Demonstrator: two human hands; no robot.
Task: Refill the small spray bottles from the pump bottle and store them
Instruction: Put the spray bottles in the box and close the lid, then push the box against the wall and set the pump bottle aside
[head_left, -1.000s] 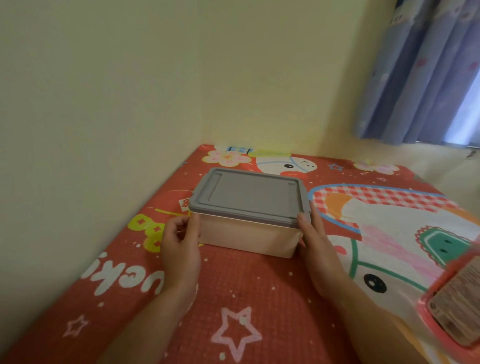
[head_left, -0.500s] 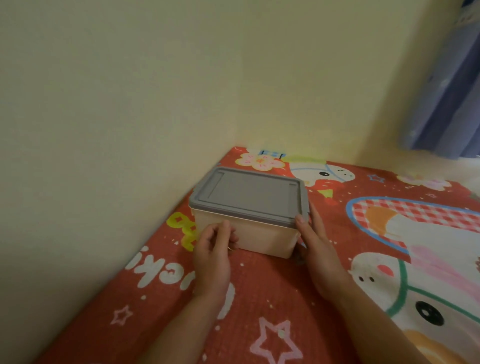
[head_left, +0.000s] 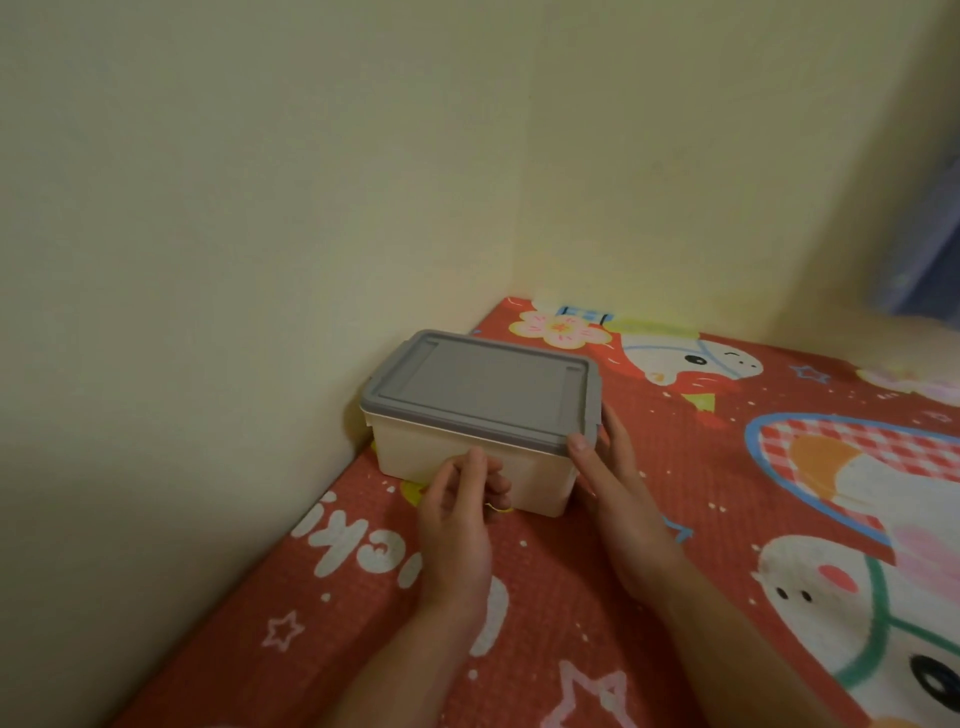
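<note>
Head view: I am looking down at a cream box (head_left: 410, 452) that is sitting on the red cartoon mat (head_left: 545, 623). Its grey lid (head_left: 483, 389) is lying flat on top and closing it, so I cannot see what is inside. The box is standing upright with its left end close against the pale yellow wall (head_left: 208, 260); whether it is actually touching, I cannot tell. Its back edge is well short of the room's corner.

My left hand (head_left: 457, 519) is reaching to the front wall of the box, near the middle. Its fingers (head_left: 496, 483) are curling in toward the palm and gripping nothing — only the knuckles and the raised thumb are meeting the plastic, just under the lid's rim. The wrist is hovering low over the mat.

My right hand (head_left: 618, 493) is lying along the right end of the box. It is spreading fairly wide, with the fingers stretching out almost straight beside the end wall and up toward the grey clip there. The thumb (head_left: 582, 444) is pressing on the front right corner of the lid. So the corner is sitting between thumb and fingers, yet nothing is wrapping round it.

Both forearms are coming in from the bottom edge, with bare mat showing between them. At the far right a blurred strip of blue curtain (head_left: 930, 249) is hanging beside the wall.
</note>
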